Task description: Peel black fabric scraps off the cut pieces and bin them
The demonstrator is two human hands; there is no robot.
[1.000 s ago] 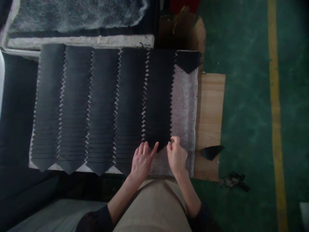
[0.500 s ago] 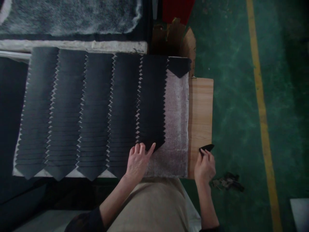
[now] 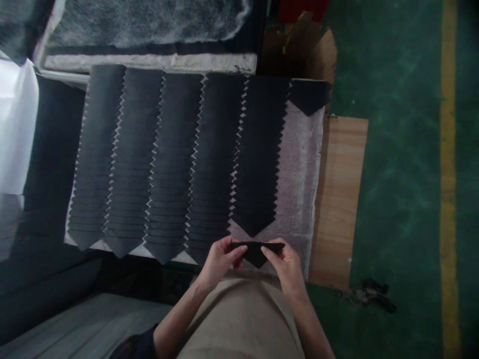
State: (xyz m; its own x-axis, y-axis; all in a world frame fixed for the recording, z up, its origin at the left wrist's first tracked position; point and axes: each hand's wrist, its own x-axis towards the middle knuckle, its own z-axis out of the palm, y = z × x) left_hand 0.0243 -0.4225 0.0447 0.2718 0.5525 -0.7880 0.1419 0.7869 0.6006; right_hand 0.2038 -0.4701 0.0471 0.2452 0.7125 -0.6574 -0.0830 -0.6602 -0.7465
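Observation:
Between my two hands is a small black pointed fabric piece [image 3: 257,255], its tip towards me. My left hand [image 3: 220,259] pinches its left end, and my right hand [image 3: 287,262] pinches the right end, thumbs on top. Just beyond it lies the rightmost column of overlapping black pointed pieces [image 3: 258,159], with zigzag side edges. Several like columns [image 3: 174,159] run side by side to the left. One single pointed piece [image 3: 309,95] lies at the far right corner of the greyish cloth-covered board [image 3: 299,164].
A wood-grain board [image 3: 340,199] sticks out on the right. Behind the columns is a table with grey fuzzy material [image 3: 149,22] and a cardboard box [image 3: 322,55]. A dark scrap [image 3: 372,294] lies on the green floor [image 3: 404,199].
My right hand has come left with the small black piece, from over the wood-grain board. My left hand has left the rightmost column and now grips the piece too. The view has shifted.

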